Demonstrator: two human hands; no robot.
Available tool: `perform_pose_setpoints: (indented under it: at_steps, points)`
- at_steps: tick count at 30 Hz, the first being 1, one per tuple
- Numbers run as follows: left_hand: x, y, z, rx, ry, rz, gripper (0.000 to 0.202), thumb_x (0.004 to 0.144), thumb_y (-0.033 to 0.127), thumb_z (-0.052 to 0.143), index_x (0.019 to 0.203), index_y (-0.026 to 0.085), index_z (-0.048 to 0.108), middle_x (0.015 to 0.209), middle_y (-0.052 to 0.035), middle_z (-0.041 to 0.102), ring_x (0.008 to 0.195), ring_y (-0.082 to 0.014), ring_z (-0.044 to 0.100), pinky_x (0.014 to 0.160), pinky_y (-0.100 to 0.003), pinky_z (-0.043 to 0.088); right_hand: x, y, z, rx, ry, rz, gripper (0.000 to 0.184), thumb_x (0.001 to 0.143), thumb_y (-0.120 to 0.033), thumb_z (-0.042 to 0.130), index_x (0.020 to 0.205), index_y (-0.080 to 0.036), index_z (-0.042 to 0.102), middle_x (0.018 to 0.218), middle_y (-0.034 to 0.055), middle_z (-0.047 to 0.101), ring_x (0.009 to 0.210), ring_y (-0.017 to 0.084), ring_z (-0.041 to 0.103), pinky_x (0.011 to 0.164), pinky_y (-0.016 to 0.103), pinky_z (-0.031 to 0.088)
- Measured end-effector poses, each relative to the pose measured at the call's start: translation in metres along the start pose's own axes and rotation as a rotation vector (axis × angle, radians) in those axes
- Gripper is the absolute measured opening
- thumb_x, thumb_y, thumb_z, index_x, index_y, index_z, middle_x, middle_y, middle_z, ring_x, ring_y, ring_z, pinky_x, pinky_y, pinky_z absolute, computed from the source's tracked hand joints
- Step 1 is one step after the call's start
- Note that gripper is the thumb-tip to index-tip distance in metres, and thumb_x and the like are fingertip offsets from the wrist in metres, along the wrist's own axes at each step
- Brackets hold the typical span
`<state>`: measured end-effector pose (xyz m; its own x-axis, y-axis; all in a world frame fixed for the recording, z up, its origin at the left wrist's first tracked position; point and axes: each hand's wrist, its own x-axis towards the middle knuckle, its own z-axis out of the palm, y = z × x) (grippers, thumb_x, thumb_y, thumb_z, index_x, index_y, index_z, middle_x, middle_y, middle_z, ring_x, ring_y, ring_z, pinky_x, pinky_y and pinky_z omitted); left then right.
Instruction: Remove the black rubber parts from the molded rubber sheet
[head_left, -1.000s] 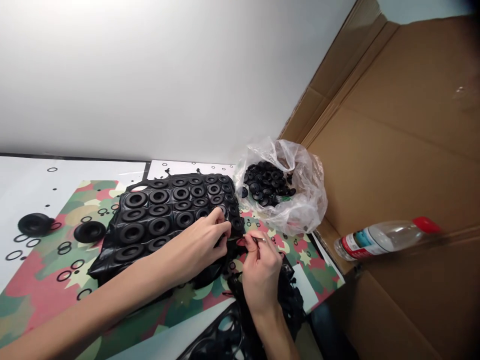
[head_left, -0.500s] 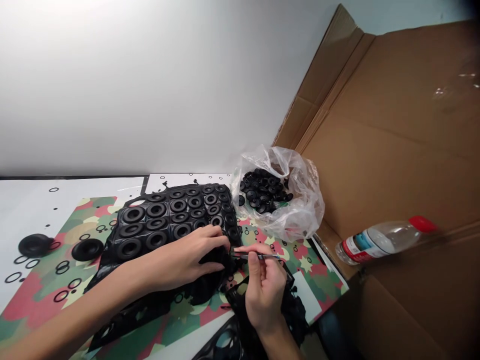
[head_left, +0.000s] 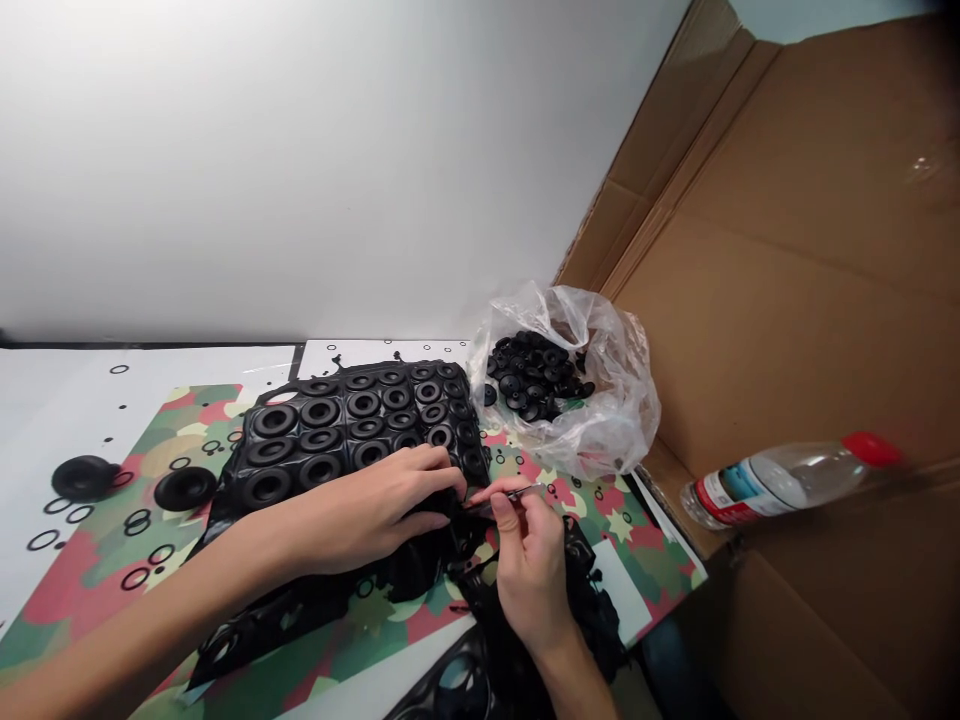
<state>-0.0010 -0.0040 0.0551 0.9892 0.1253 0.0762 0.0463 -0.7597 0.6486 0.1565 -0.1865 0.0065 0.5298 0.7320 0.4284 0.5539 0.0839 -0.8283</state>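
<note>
Black rubber sheet (head_left: pixel 352 430) lies under left hand (head_left: pixel 382 505), apparently pinched.

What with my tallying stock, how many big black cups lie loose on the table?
2. One cup sits far left on white paper; the other beside it on the camouflage mat. Others may hide under the black sheet.

Water bottle (head_left: pixel 780 482) (on its side); plastic bag (head_left: pixel 611 425)
</note>
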Motion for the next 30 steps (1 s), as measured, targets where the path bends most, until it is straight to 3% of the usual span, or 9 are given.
perform_pose_setpoints:
  at_steps: [6,11,20,26,30]
  points:
    - [-0.001,-0.002,0.006,-0.021,0.046,0.019,0.016,0.115,0.026,0.054,0.123,0.025,0.067,0.12,-0.0058,0.065,0.106,-0.0221,0.069,0.092,-0.031,0.055,0.001,0.0,-0.001,0.0,0.006,-0.035,0.032,0.12,-0.035,0.053,0.095,-0.025,0.07,0.089,0.0006,0.079,0.083,0.018,0.079,0.076,0.026,0.059]
    - [0.002,-0.004,0.008,-0.095,0.103,-0.01,0.006,0.112,0.022,0.053,0.11,0.024,0.059,0.112,-0.0021,0.06,0.095,-0.0181,0.065,0.083,-0.029,0.053,0.003,0.001,-0.003,0.022,0.056,0.027,0.039,0.12,-0.045,0.054,0.09,-0.025,0.068,0.082,0.0013,0.078,0.074,0.019,0.078,0.069,0.028,0.059]
    - [0.007,-0.02,0.003,-0.148,0.298,-0.08,0.025,0.112,0.035,0.054,0.09,0.024,0.052,0.1,-0.0017,0.058,0.087,-0.0191,0.057,0.079,-0.032,0.05,0.001,0.002,-0.001,0.057,0.013,0.127,0.049,0.118,-0.059,0.053,0.087,-0.025,0.068,0.077,0.0023,0.077,0.062,0.018,0.07,0.061,0.028,0.057]
    - [0.011,-0.023,-0.001,-0.254,0.357,-0.122,0.029,0.111,0.044,0.055,0.09,0.024,0.05,0.099,-0.0025,0.067,0.091,-0.0203,0.062,0.085,-0.034,0.052,0.0,0.001,-0.003,0.09,0.001,0.085,0.043,0.119,-0.051,0.054,0.089,-0.024,0.07,0.077,0.0016,0.076,0.062,0.017,0.07,0.06,0.027,0.057]
    - [0.011,-0.027,-0.002,-0.301,0.399,-0.157,0.031,0.108,0.046,0.06,0.089,0.023,0.054,0.105,-0.0037,0.071,0.1,-0.0222,0.063,0.094,-0.036,0.051,-0.005,0.003,-0.005,0.164,-0.081,0.022,0.037,0.12,-0.043,0.054,0.093,-0.025,0.071,0.087,0.0025,0.08,0.074,0.017,0.078,0.068,0.025,0.06]
